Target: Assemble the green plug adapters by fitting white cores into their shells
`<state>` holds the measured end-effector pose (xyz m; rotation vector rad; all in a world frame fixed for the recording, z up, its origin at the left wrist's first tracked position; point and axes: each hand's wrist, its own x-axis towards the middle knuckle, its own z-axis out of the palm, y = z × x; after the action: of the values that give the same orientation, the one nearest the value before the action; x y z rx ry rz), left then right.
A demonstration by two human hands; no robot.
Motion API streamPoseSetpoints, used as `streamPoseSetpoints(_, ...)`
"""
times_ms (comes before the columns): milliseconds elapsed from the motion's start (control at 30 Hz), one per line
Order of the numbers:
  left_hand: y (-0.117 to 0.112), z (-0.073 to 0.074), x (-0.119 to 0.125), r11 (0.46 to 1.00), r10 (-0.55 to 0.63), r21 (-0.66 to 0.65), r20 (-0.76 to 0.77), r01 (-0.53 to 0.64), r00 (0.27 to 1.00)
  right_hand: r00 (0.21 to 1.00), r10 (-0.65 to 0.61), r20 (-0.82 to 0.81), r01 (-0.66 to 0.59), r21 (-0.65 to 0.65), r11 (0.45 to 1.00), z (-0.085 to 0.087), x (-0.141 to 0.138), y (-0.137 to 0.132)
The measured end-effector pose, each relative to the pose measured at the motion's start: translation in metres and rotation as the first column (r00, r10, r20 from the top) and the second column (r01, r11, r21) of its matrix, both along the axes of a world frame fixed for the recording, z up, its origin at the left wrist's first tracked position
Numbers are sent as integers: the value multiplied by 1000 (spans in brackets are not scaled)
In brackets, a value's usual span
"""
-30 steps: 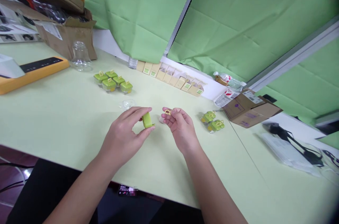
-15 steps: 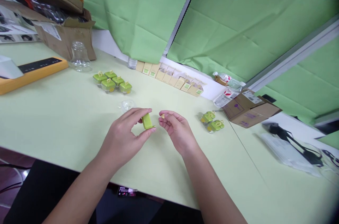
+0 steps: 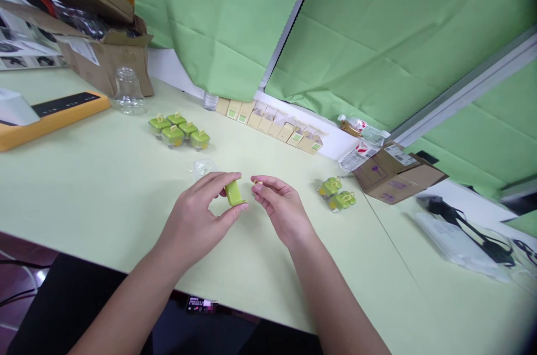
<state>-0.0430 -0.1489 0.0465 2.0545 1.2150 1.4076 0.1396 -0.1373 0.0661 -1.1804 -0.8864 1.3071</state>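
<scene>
One lid (image 3: 234,193), green, tilted, held above the table (image 3: 251,274) in the left hand (image 3: 201,207), fingers over its upper edge and thumb under its lower, the grip as wide as the piece. One ring (image 3: 258,182), yellow, mostly hidden, pinched narrowly between thumb and fingers of the right hand (image 3: 284,207); lid and ring near each other, not touching. One clear cup (image 3: 204,167), on the table just beyond the left hand. Five tubs (image 3: 173,136), clear, green-topped with yellow loops, grouped farther back on the left; by my count four more of the kind (image 3: 335,193), clustered to the right of the right hand. One row of cartons (image 3: 268,123), tan, set along the back edge. At the far left: a jar (image 3: 129,92), clear; a power strip (image 3: 67,112), orange and black, a white block upon it; a cardboard box (image 3: 104,61), open, stuffed. At the right: bottles (image 3: 358,154), clear, beside a second box (image 3: 394,173); a plastic bag (image 3: 453,246), a black cable lying over it. Behind all, green cloth (image 3: 377,36), creased. Below the table's near edge, a phone (image 3: 199,303), screen lit
</scene>
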Motion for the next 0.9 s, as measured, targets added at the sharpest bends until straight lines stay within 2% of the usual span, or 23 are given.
streamPoseSetpoints(200,0,1,1,1000,3,10,3,-3,1000,1000,22,21,-22,1,1000,-1,2,1)
streamPoseSetpoints(500,0,1,1,1000,-2,-9,-7,2,1000,963,39,267,-50,35,998,-5,-4,1)
streamPoseSetpoints(767,2,-2,0,1000,-13,-21,-13,13,1000,947,87,310,-119,86,989,-3,-3,0)
streamPoseSetpoints(900,3,-4,1,999,-33,-25,-12,32,999,946,65,318,-119,157,980,-2,-5,-3)
